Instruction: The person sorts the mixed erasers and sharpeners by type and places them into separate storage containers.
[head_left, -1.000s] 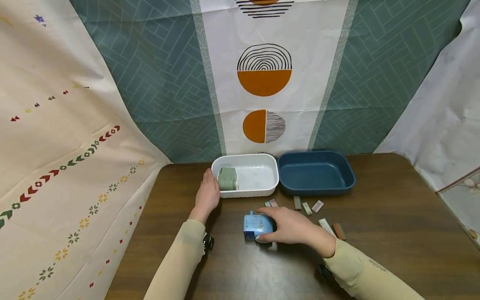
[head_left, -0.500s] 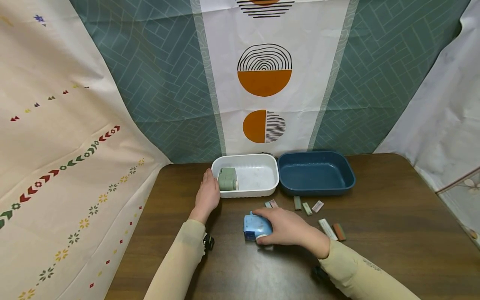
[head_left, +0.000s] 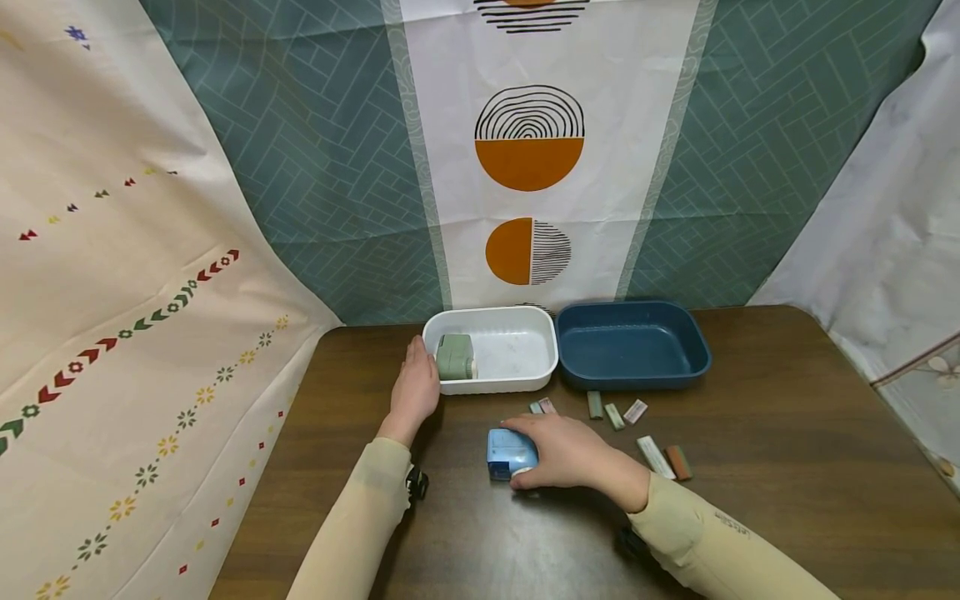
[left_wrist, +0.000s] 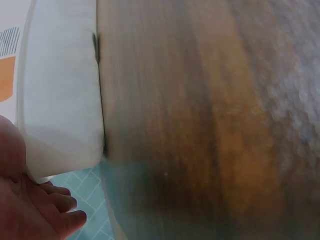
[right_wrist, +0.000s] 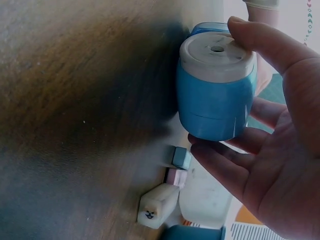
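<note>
In the head view, my right hand (head_left: 566,452) reaches round a light blue pencil sharpener (head_left: 510,454) on the table. The right wrist view shows the thumb at the white, holed face of the sharpener (right_wrist: 216,100) and the fingers along its other side. My left hand (head_left: 415,392) rests against the left end of a white tray (head_left: 517,350), its fingers extended. Inside that tray, at the left, sits a green pencil sharpener (head_left: 453,358). The left wrist view has the left fingers (left_wrist: 62,205) beside the tray's corner.
A dark blue tray (head_left: 633,342) adjoins the white tray on the right. Several small erasers lie in front of the trays, among them a white one (head_left: 656,457) and an orange-brown one (head_left: 678,463). Patterned cloths hang behind and beside the brown table (head_left: 360,367).
My right hand has shifted slightly left and closed in on the blue pencil sharpener, covering more of it, including its small knob. The left hand and both trays have stayed put.
</note>
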